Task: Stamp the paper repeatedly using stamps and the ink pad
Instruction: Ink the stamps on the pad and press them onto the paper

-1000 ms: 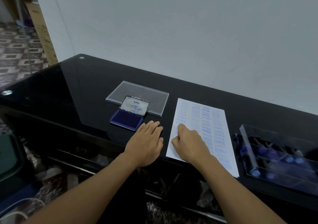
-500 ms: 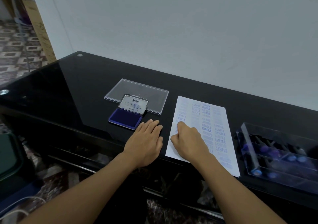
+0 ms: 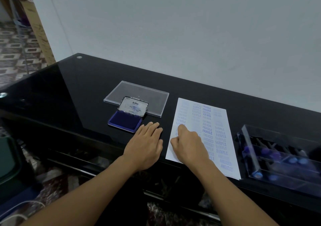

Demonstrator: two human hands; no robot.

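A white paper (image 3: 219, 121) covered in blue stamped words lies on the black glass table (image 3: 73, 93). My right hand (image 3: 189, 143) rests on the paper's left part with fingers curled downward, as if gripping a stamp that the hand hides. My left hand (image 3: 146, 142) lies flat on the table just left of the paper. Its fingertips are close to the open blue ink pad (image 3: 125, 120), whose lid (image 3: 133, 108) stands tilted back.
A clear flat plastic lid (image 3: 152, 97) lies behind the ink pad. A clear box (image 3: 246, 149) holding several blue-handled stamps stands right of the paper. The wall runs close behind the table. The table's front edge is under my wrists.
Both hands stay where they were, the right one on the paper and the left one flat on the table. Only the view has shifted slightly.
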